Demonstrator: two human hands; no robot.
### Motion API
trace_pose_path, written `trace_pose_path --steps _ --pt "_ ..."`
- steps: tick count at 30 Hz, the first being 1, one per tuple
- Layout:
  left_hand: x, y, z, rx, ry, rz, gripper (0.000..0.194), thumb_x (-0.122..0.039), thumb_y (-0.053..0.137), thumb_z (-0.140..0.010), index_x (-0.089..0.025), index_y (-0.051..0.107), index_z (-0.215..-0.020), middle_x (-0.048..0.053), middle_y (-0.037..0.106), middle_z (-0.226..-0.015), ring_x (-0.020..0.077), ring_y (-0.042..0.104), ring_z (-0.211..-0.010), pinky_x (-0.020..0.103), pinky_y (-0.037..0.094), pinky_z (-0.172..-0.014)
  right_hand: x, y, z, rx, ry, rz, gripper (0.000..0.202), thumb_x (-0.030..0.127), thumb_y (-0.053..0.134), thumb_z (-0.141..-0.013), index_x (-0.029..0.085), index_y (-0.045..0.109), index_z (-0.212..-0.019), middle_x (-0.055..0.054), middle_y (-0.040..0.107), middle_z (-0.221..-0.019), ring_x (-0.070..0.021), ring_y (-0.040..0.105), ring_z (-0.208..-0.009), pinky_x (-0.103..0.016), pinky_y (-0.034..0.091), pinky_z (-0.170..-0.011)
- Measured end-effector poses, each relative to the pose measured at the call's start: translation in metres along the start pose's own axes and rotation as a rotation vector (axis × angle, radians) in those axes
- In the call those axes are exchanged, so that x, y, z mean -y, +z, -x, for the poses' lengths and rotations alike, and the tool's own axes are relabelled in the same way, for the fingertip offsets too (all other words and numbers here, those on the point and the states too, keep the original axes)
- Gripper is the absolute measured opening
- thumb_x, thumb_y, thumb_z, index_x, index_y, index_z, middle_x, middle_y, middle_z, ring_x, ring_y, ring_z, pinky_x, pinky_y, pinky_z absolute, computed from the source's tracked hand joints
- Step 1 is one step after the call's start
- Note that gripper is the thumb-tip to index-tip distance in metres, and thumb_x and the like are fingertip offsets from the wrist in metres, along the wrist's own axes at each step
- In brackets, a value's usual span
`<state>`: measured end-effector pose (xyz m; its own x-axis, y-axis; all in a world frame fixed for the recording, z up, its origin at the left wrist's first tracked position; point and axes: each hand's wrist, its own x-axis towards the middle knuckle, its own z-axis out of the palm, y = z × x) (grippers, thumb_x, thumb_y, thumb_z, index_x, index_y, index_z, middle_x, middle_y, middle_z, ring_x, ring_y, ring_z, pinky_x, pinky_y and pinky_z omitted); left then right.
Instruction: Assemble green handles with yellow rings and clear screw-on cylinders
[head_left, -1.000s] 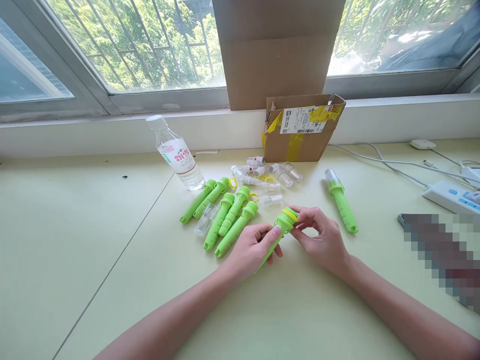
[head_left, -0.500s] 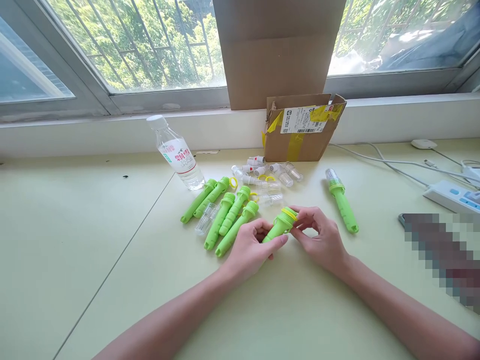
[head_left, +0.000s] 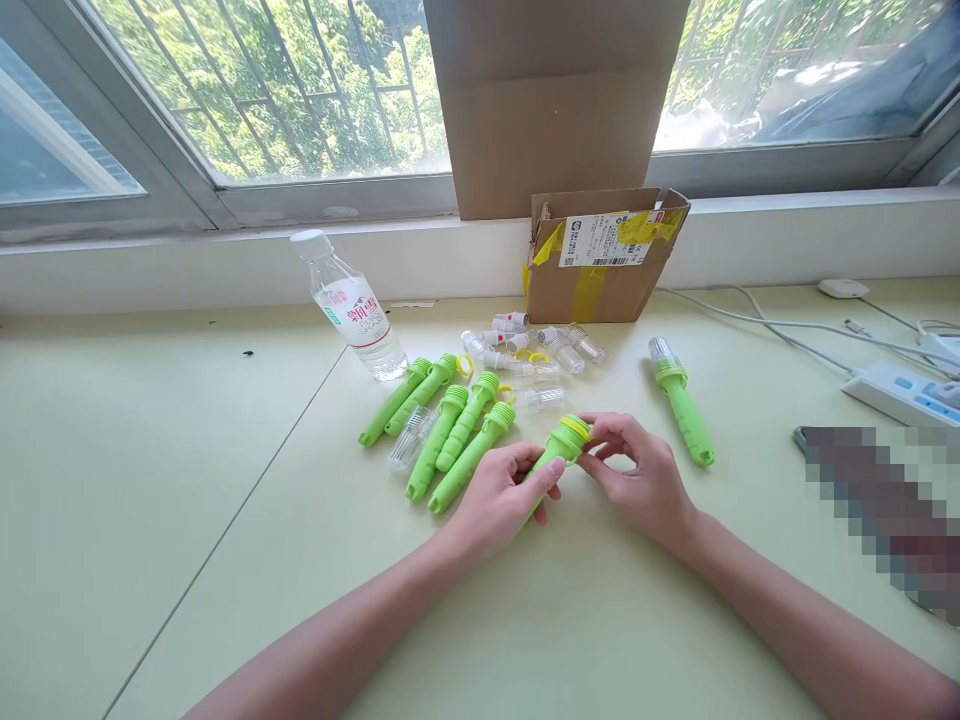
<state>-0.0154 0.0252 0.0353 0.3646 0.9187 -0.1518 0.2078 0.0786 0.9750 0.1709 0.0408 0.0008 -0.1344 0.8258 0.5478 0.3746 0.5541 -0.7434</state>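
Observation:
My left hand (head_left: 506, 492) is wrapped round the body of a green tube (head_left: 559, 445), its threaded end tilted up to the right. A yellow ring (head_left: 576, 428) sits round that end. My right hand (head_left: 634, 470) pinches at the ring and rim, its fingertips partly hidden behind the tube. Several green tubes (head_left: 469, 462) lie to the left of my hands, with a clear ribbed cap (head_left: 411, 438) among them. Behind them are loose yellow rings (head_left: 465, 366), clear caps (head_left: 561, 350) and small white parts (head_left: 511, 322).
A green tube with a clear cap (head_left: 682, 410) lies to the right. Behind stand a water bottle (head_left: 356, 315) and an opened cardboard box (head_left: 607, 285). Cables and a power strip (head_left: 904, 395) are at the right, near a blurred object (head_left: 885, 510).
My left thumb and fingers have shifted slightly along the tube. My right hand stays at the yellow ring, and the whole view has moved a little.

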Motion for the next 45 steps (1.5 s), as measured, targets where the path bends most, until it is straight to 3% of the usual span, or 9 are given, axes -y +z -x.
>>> trace_pose_path --steps 6,11,15,21,24,32,39,45 --pt "0.0004 -0.0016 -0.0007 0.038 0.003 0.005 0.038 -0.05 0.05 -0.091 -0.016 0.062 -0.082 0.002 0.064 -0.076 0.0099 0.056 -0.051 0.022 0.041 -0.047 -0.0017 -0.0006 0.0 0.022 0.006 -0.032 0.013 0.019 0.064 -0.084 0.024 0.054 -0.089 -0.008 0.072 -0.106 -0.0245 0.07 -0.098 -0.034 0.062 -0.064" --pt "-0.0002 -0.0006 -0.0007 0.026 -0.009 0.011 0.035 -0.05 0.054 -0.089 -0.017 0.062 -0.085 0.0 0.061 -0.07 0.0091 0.053 -0.049 0.021 0.037 -0.043 -0.0035 0.0002 0.0007 0.004 0.007 -0.031 0.012 0.019 0.064 -0.084 0.024 0.054 -0.087 -0.008 0.072 -0.106 -0.0205 0.072 -0.085 -0.034 0.062 -0.063" --pt "0.0014 0.0028 0.0 -0.04 -0.025 0.016 0.029 -0.044 0.07 -0.078 -0.017 0.061 -0.084 -0.004 0.052 -0.065 0.0081 0.05 -0.047 0.019 0.041 -0.042 -0.0028 0.0014 0.0017 -0.022 -0.022 -0.034 0.013 0.018 0.065 -0.084 0.024 0.053 -0.086 -0.007 0.072 -0.108 -0.0182 0.071 -0.078 -0.035 0.062 -0.063" --pt "0.0028 0.0067 0.0032 -0.088 -0.011 0.081 0.029 -0.039 0.069 -0.081 -0.021 0.047 -0.088 -0.005 0.058 -0.065 0.0072 0.05 -0.045 0.018 0.041 -0.041 0.0005 0.0035 0.0029 -0.022 -0.049 -0.035 0.017 0.013 0.063 -0.084 0.025 0.051 -0.089 -0.006 0.071 -0.105 -0.0193 0.071 -0.086 -0.033 0.063 -0.064" --pt "0.0043 0.0074 0.0043 -0.071 -0.007 0.108 0.031 -0.04 0.068 -0.082 -0.02 0.044 -0.083 -0.003 0.062 -0.068 0.0068 0.051 -0.043 0.018 0.041 -0.04 0.0014 0.0038 0.0035 -0.019 -0.077 -0.037 0.02 0.011 0.061 -0.084 0.025 0.05 -0.091 -0.005 0.071 -0.097 -0.0211 0.07 -0.095 -0.032 0.063 -0.064" --pt "0.0037 0.0051 0.0026 -0.032 -0.041 0.121 0.033 -0.046 0.065 -0.084 -0.019 0.046 -0.082 0.001 0.068 -0.074 0.0085 0.056 -0.044 0.019 0.041 -0.041 -0.0001 0.0024 0.0028 -0.021 -0.093 -0.026 0.019 0.011 0.062 -0.084 0.025 0.051 -0.089 -0.004 0.07 -0.091 -0.0203 0.07 -0.092 -0.03 0.062 -0.062" --pt "0.001 0.0016 0.0007 0.03 -0.059 0.135 0.034 -0.049 0.061 -0.087 -0.019 0.046 -0.084 0.004 0.071 -0.078 0.0091 0.057 -0.044 0.019 0.04 -0.041 0.0009 0.0023 0.0025 -0.017 -0.064 -0.067 0.021 0.01 0.065 -0.083 0.024 0.052 -0.091 -0.007 0.069 -0.109 -0.0189 0.07 -0.091 -0.031 0.063 -0.065" --pt "0.0021 -0.002 -0.0007 0.077 -0.032 0.093 0.034 -0.051 0.055 -0.09 -0.017 0.053 -0.091 0.007 0.072 -0.086 0.0103 0.061 -0.051 0.02 0.042 -0.044 -0.0006 0.0022 0.0027 -0.032 -0.095 -0.05 0.021 0.009 0.065 -0.082 0.024 0.054 -0.089 -0.005 0.07 -0.092 -0.021 0.068 -0.099 -0.029 0.062 -0.063"
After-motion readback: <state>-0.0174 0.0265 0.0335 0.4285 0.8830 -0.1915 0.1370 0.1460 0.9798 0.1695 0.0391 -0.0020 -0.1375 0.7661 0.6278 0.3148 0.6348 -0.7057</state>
